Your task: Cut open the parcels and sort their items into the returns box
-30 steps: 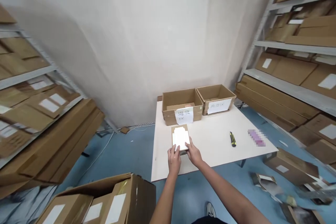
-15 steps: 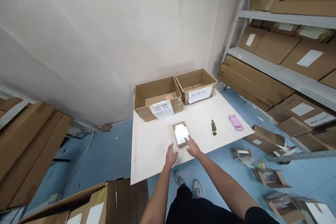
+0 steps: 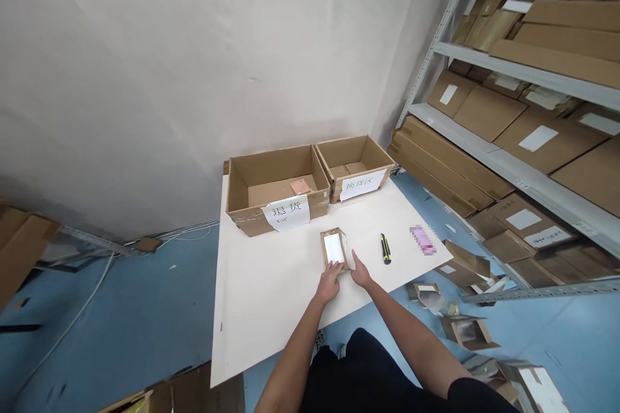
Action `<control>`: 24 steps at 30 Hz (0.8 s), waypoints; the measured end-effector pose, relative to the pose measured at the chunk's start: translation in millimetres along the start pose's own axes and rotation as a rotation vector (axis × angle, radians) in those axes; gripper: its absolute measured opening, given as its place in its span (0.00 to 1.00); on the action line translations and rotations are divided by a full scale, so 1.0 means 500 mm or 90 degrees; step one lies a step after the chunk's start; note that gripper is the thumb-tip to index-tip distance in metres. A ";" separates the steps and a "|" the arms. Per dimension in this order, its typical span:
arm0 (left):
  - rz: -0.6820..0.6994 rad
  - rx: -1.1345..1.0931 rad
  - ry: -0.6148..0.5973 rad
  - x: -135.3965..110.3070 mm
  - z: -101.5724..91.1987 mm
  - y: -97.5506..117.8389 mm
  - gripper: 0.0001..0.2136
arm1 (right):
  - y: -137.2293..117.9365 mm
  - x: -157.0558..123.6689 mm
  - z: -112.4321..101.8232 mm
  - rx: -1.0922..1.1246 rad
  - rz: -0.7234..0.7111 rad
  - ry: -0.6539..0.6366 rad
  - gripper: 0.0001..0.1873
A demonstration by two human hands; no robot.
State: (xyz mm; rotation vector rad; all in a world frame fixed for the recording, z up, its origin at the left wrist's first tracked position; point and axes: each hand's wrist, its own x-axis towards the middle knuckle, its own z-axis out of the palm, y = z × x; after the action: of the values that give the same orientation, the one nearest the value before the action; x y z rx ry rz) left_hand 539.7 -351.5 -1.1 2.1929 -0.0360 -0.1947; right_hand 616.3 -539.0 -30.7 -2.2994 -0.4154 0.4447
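A small flat cardboard package with a white label on top lies on the white table. My left hand rests on the package's near edge, fingers stretched forward. My right hand touches its near right corner, where a flap stands partly lifted; the fingers seem pinched on that flap. Both forearms reach in from the bottom of the view.
Two open cardboard boxes with paper labels, the larger and the smaller, stand at the table's far edge. A black-and-yellow utility knife and a pink item lie right of the package. Shelves of cartons stand at right; torn cartons litter the floor.
The view has swung right and down. My left hand moved forward from the bare table onto the package's near edge. My right hand stays at the package's near right corner.
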 end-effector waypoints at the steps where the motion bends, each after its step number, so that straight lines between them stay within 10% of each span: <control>1: 0.001 0.025 0.000 0.008 -0.004 0.005 0.34 | 0.003 -0.003 -0.008 -0.010 -0.004 0.021 0.55; 5: -0.031 0.142 0.028 0.051 -0.046 0.026 0.30 | -0.004 -0.014 -0.024 -0.102 0.031 -0.028 0.50; 12: -0.028 0.335 -0.195 0.184 -0.127 0.044 0.44 | -0.012 0.023 -0.065 -0.163 0.035 -0.128 0.36; 19: -0.114 0.460 -0.224 0.197 -0.091 0.050 0.42 | 0.027 0.090 -0.166 -0.181 -0.049 -0.269 0.44; 24: -0.206 0.480 -0.151 0.158 -0.049 0.051 0.41 | 0.126 0.089 -0.250 -0.173 0.019 -0.120 0.43</control>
State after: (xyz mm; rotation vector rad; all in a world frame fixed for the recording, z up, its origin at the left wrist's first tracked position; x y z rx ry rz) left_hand 622.7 -354.8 23.6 2.9037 0.1357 -0.7199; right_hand 720.1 -639.2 -2.0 -2.5378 -0.5638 0.6578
